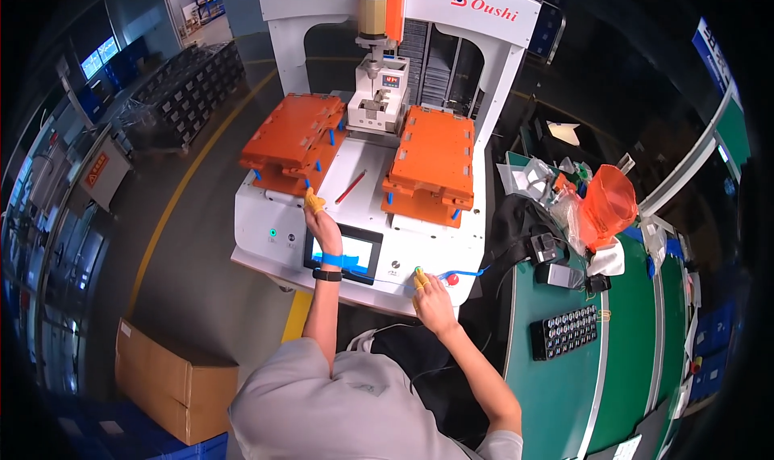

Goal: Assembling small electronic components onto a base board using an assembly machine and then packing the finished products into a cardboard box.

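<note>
My left hand (321,222), in yellow finger cots and with a blue strap and a black band at the wrist, reaches to the front of the left orange fixture (294,133). Its fingertips are closed at a blue peg (307,183) on the fixture's near edge. On the right side of the white machine's front panel, my right hand (434,303) has its fingers together, the cotted tips at a green button (418,270). A second orange fixture (431,154) sits to the right. Between the two lies a red pen-like stick (351,186).
Behind the fixtures, a spindle head (372,16) hangs over a small white unit (379,97). A touchscreen (363,254) and a red knob (453,280) are on the front panel. The green bench (556,395) at right holds a black tray (566,333) and an orange bag (609,206).
</note>
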A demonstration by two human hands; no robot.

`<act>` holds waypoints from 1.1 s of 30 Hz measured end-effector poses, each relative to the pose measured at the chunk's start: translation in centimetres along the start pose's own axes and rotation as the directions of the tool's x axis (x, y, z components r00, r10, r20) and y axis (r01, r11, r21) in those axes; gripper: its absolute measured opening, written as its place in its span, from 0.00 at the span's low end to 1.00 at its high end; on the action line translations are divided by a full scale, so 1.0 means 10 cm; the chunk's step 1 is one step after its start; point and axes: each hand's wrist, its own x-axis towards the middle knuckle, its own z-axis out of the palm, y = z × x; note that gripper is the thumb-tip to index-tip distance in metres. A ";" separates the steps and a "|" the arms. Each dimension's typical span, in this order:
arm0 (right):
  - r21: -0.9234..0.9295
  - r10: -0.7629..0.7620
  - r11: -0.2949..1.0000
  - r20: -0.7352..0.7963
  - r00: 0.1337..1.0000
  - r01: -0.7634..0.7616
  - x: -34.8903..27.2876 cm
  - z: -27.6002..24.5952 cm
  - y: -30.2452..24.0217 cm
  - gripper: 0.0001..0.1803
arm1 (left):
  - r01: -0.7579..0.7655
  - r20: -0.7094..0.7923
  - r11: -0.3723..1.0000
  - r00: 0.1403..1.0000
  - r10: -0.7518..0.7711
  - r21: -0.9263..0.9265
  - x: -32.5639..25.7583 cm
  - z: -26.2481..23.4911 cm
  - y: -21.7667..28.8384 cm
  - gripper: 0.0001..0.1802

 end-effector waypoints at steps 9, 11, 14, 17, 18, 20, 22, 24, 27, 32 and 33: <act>0.208 0.221 0.959 -0.118 0.968 -0.194 0.16 -0.88 0.28 0.28 | -0.076 -0.263 0.997 0.962 0.071 -0.009 1.08 -0.41 -0.15 0.25; 0.320 0.311 0.911 -0.121 0.943 -0.259 0.20 -1.18 0.19 0.25 | -0.004 -0.263 0.995 0.964 0.031 0.102 1.38 -0.58 -0.19 0.27; 0.370 0.418 0.870 -0.205 0.885 -0.326 0.10 -1.38 0.17 0.24 | 0.143 0.021 0.934 0.987 -0.158 0.328 1.47 -0.50 0.18 0.28; 0.437 0.454 0.839 -0.237 0.859 -0.323 0.03 -1.47 0.13 0.21 | 0.075 0.003 0.845 0.996 -0.090 0.530 1.70 -0.45 0.12 0.35; 0.437 0.457 0.838 -0.237 0.857 -0.327 0.01 -1.50 0.10 0.21 | 0.067 -0.027 0.760 0.998 -0.064 0.647 1.73 -0.39 0.12 0.38; 0.453 0.474 0.821 -0.202 0.857 -0.347 -0.02 -1.61 0.02 0.21 | 0.053 -0.084 0.769 0.996 0.000 0.636 1.75 -0.33 0.10 0.42; 0.452 0.490 0.815 -0.203 0.848 -0.363 -0.10 -1.67 -0.01 0.20 | 0.178 -0.052 0.837 0.983 -0.177 0.518 1.82 -0.35 0.09 0.42; 0.453 0.495 0.812 -0.200 0.845 -0.368 -0.15 -1.71 -0.03 0.20 | 0.194 -0.055 0.835 0.979 -0.194 0.514 1.91 -0.43 0.05 0.42; 0.463 0.511 0.805 -0.226 0.829 -0.370 -0.22 -1.76 -0.02 0.18 | 0.153 -0.060 0.880 0.988 -0.141 0.450 1.85 -0.35 0.08 0.42; 0.452 0.496 0.814 -0.216 0.841 -0.364 -0.23 -1.83 -0.01 0.18 | 0.268 -0.107 0.942 0.962 -0.251 0.200 2.00 -0.22 0.19 0.31; 0.454 0.498 0.812 -0.210 0.841 -0.367 -0.20 -1.83 -0.01 0.18 | 0.234 -0.091 0.961 0.964 -0.249 -0.149 1.98 -0.09 0.23 0.29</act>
